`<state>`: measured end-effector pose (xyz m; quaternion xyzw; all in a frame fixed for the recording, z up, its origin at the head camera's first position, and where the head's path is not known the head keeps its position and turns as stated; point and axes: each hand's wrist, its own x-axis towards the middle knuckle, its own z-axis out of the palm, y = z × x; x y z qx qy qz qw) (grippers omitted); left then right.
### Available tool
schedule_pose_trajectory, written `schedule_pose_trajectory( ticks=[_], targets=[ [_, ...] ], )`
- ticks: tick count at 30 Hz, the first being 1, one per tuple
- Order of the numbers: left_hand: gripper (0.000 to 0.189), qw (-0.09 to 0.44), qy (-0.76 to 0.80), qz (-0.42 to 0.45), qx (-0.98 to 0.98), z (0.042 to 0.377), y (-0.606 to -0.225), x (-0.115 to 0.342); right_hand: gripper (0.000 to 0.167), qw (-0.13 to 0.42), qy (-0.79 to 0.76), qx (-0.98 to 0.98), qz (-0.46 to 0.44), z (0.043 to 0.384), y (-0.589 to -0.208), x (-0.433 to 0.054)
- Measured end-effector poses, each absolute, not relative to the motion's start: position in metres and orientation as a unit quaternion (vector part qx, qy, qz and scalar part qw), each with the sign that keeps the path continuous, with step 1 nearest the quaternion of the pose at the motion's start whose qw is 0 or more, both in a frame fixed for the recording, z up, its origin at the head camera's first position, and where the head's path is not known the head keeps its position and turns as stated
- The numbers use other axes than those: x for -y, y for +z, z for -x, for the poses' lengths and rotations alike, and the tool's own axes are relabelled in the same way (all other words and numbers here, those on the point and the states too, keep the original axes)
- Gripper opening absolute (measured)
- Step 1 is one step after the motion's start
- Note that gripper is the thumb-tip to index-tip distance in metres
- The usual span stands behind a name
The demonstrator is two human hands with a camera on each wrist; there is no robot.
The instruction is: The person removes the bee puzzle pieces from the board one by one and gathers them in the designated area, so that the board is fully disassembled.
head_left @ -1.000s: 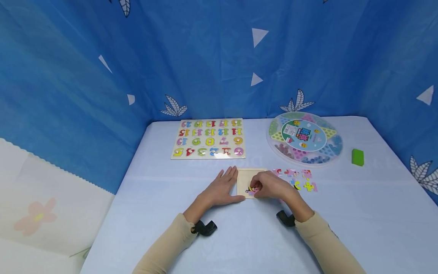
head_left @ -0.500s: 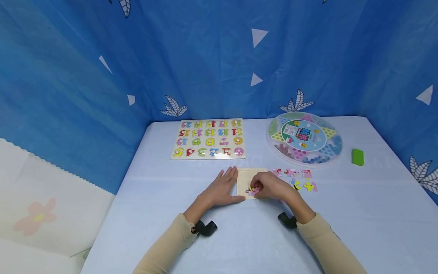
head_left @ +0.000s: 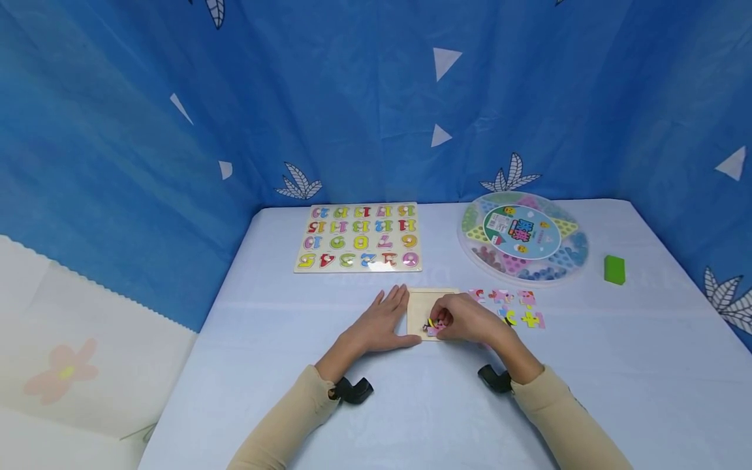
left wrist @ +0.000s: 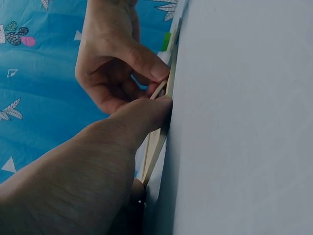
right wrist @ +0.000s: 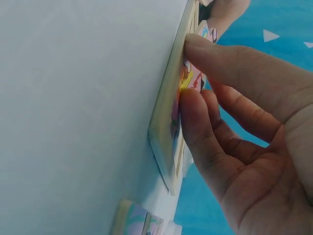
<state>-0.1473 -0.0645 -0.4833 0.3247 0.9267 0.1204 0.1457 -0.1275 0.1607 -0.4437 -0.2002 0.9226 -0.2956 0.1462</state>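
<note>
A shallow square wooden puzzle tray [head_left: 418, 307] lies on the table in the head view. My left hand [head_left: 378, 326] rests along its left side, fingers extended and thumb at the near edge. My right hand [head_left: 470, 318] pinches a pink and yellow jigsaw piece [right wrist: 194, 76] between thumb and fingertips. The piece stands tilted over the tray's near part in the right wrist view. Under the right fingers, more printed colour shows inside the tray, partly hidden by the hand. In the left wrist view, the left thumb is right at the tray rim.
Several loose jigsaw pieces [head_left: 531, 320] lie right of the tray. Behind it is a wooden number board [head_left: 348, 251]. An oval clear case [head_left: 523, 232] of coloured beads stands at the back right, with a green block [head_left: 614, 269] beside it. A blue curtain [head_left: 352, 117] hangs behind.
Both hands stay in place over the tray. The right forearm has shifted very slightly to the right; the right fingers still pinch the jigsaw piece.
</note>
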Motion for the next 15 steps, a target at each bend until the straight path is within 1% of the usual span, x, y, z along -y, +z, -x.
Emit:
schedule_pose_trajectory(
  ticks=[8,15],
  targets=[
    [0.101,0.144,0.123,-0.326,-0.926,0.1462,-0.4828,0.0641,0.024,0.151,-0.288,-0.923,0.206,0.1272,-0.4437,-0.1616],
    [0.101,0.145,0.12,-0.323,-0.928,0.1474,-0.4834,0.0639,0.035,0.146,-0.258,-0.932,0.209,0.1264,-0.4414,-0.1602]
  ],
)
